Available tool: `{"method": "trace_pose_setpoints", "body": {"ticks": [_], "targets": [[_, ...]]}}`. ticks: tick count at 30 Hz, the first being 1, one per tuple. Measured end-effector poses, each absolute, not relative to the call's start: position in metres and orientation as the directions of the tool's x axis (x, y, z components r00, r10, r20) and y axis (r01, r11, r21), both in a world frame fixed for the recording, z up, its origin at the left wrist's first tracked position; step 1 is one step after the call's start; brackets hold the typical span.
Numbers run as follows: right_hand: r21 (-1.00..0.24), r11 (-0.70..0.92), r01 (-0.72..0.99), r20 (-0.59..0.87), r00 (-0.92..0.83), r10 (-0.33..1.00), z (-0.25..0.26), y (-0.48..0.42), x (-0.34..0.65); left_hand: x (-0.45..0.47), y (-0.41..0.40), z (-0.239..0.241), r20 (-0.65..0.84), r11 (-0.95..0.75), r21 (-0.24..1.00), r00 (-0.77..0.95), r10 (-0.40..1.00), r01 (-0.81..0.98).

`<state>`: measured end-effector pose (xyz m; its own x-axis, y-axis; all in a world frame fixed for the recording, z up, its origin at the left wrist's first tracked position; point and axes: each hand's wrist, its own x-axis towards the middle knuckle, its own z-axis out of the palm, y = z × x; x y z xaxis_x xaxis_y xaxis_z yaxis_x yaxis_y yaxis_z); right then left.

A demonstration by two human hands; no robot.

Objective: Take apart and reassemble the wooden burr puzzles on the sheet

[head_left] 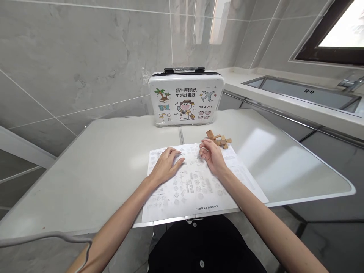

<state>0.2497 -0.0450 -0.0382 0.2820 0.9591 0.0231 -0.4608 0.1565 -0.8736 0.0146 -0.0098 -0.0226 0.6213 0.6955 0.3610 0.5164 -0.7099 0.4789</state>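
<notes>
A large printed sheet (167,208) lies on the table, covered in small diagrams and lines of text, its heading upside down at the near edge. My left hand (166,167) rests palm down on its left part, thumb apart from the fingers, holding nothing. Over the right part is my right hand (212,156), turned on its side with loosely curled fingers apart and nothing visible between them. Just beyond that hand, a small cluster of interlocked wooden puzzle pieces (223,141) sits at the sheet's far right edge; my fingers hide some of its near side.
A white cartoon-printed case (186,100) with a black handle stands upright at the back of the folding table (113,159). To the right are a counter with a sink (307,93) and a faucet (351,81). A grey cable (57,235) crosses the lower left.
</notes>
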Motion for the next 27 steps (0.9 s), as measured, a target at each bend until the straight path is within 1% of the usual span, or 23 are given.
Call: {"method": "trace_pose_setpoints", "body": {"ticks": [3,5,8,12,18,27], "targets": [[-0.945,0.089,-0.316,0.049,0.133,0.990,-0.033,-0.051,0.237,0.014,-0.010,-0.020,0.403,-0.744,0.447,0.631,0.663,0.496],[-0.974,0.078,-0.214,0.066,0.065,0.996,-0.032,-0.053,0.231,0.013,-0.011,-0.018,0.428,-0.771,0.412,0.644,0.634,0.485],[-0.992,0.087,-0.087,0.084,0.034,0.996,-0.034,-0.056,0.229,0.013,-0.011,-0.018,0.438,-0.792,0.379,0.661,0.609,0.479],[-0.994,0.099,0.037,0.101,0.034,0.994,-0.036,-0.057,0.229,0.012,-0.014,-0.020,0.436,-0.813,0.349,0.687,0.581,0.466],[-0.984,0.105,0.143,0.110,0.022,0.994,-0.036,-0.057,0.228,0.013,-0.018,-0.022,0.432,-0.850,0.313,0.733,0.525,0.425],[-0.967,0.118,0.228,0.126,0.018,0.992,-0.031,-0.059,0.225,0.014,-0.021,-0.022,0.413,-0.871,0.291,0.769,0.488,0.396]]}}
